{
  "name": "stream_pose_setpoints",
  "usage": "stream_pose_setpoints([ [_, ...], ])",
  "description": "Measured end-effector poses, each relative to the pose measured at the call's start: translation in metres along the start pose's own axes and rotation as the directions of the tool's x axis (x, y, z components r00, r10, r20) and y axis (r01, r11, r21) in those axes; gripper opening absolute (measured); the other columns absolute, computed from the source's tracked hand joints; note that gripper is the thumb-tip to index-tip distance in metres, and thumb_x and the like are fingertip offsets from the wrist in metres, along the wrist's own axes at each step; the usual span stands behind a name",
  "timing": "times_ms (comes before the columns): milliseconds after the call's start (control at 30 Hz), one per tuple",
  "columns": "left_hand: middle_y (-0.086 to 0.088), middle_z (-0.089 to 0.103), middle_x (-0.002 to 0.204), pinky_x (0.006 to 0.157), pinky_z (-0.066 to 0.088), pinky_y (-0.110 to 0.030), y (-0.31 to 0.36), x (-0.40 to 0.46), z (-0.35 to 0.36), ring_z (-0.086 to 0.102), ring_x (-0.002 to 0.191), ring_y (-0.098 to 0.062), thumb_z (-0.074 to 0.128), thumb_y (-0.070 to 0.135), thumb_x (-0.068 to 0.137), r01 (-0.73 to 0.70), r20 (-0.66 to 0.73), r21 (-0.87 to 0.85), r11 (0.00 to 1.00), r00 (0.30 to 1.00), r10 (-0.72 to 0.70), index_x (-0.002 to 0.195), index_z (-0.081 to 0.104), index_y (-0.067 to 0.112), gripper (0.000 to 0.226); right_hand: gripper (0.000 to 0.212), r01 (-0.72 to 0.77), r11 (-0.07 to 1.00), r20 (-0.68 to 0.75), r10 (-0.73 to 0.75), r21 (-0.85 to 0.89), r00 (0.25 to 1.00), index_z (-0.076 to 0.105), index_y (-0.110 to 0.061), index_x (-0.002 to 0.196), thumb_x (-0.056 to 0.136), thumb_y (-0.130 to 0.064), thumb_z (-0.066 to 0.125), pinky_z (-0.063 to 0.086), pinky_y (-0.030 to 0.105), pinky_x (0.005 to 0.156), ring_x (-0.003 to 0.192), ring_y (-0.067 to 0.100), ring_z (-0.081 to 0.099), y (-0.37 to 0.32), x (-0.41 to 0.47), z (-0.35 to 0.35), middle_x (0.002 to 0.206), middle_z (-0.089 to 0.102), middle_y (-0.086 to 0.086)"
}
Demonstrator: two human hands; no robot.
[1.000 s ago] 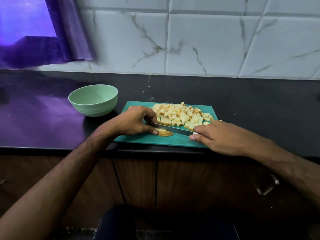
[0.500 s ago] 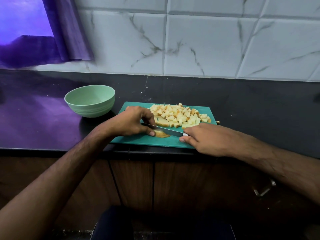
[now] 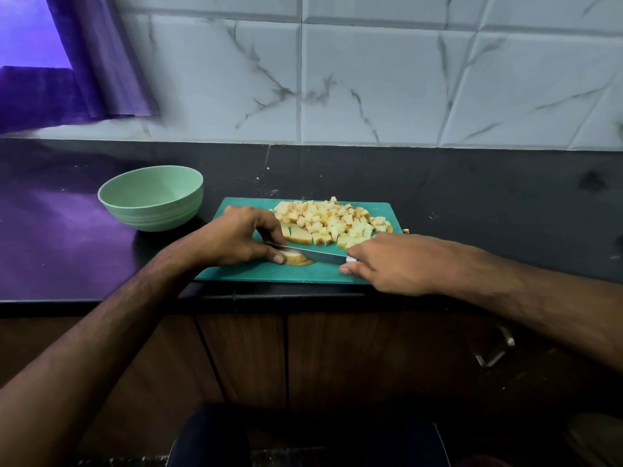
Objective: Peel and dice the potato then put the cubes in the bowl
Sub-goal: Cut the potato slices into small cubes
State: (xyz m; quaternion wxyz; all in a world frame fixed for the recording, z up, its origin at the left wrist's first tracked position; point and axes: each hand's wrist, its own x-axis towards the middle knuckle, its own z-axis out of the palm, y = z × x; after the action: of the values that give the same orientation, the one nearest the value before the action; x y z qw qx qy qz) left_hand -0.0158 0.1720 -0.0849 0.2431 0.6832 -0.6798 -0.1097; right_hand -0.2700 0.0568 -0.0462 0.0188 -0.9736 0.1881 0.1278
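Our left hand (image 3: 236, 237) pins the last potato slice (image 3: 294, 257) on the board (image 3: 303, 274) while our right hand (image 3: 391, 264) grips the knife (image 3: 317, 255); a slip could nick that close thumb.

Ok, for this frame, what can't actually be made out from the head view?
- Knife handle: the right hand wraps it; only a white tip and the blade show.
- Potato piece being cut: mostly hidden under the left hand, so what is left of it is unclear.
- Bowl floor: the near wall hides part of it; no cubes show inside.
- Cube off the cutting board's right edge: too small to judge.
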Motion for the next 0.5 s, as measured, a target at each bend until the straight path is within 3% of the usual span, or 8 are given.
stream_pose_setpoints([
  [200,0.025,0.071,0.091,0.092,0.044,-0.025,0.001,-0.003,0.002,0.066,0.091,0.000,0.089,0.032,0.074,0.004,-0.007,-0.013,1.000,1.000,-0.004,0.087,0.077,0.031,0.017,0.040,-0.116,0.993,0.048,0.116,-0.011,0.992,0.050,-0.026,0.086,0.106,-0.056,0.033,0.038,0.027,0.061,0.074,0.010,0.056,0.025,-0.044,0.002,0.084,0.057,-0.003],
  [367,0.021,0.073,0.090,0.088,0.050,-0.022,0.000,-0.005,0.004,0.068,0.089,-0.002,0.090,0.029,0.074,0.008,-0.034,-0.030,1.000,0.999,-0.009,0.087,0.077,0.029,0.019,0.038,-0.172,0.984,0.091,0.168,0.043,0.982,0.052,-0.028,0.089,0.105,-0.056,0.033,0.050,0.031,0.071,0.082,0.013,0.061,0.038,-0.067,0.008,0.089,0.060,-0.005],
  [500,0.021,0.073,0.087,0.085,0.049,-0.018,0.007,-0.006,0.003,0.068,0.087,0.000,0.090,0.029,0.075,0.027,-0.035,-0.001,1.000,0.999,-0.027,0.085,0.075,0.033,0.019,0.040,-0.184,0.983,0.032,0.183,0.024,0.983,0.054,-0.027,0.093,0.105,-0.058,0.032,0.042,0.026,0.063,0.075,0.011,0.059,0.035,-0.072,0.013,0.086,0.059,-0.006],
])
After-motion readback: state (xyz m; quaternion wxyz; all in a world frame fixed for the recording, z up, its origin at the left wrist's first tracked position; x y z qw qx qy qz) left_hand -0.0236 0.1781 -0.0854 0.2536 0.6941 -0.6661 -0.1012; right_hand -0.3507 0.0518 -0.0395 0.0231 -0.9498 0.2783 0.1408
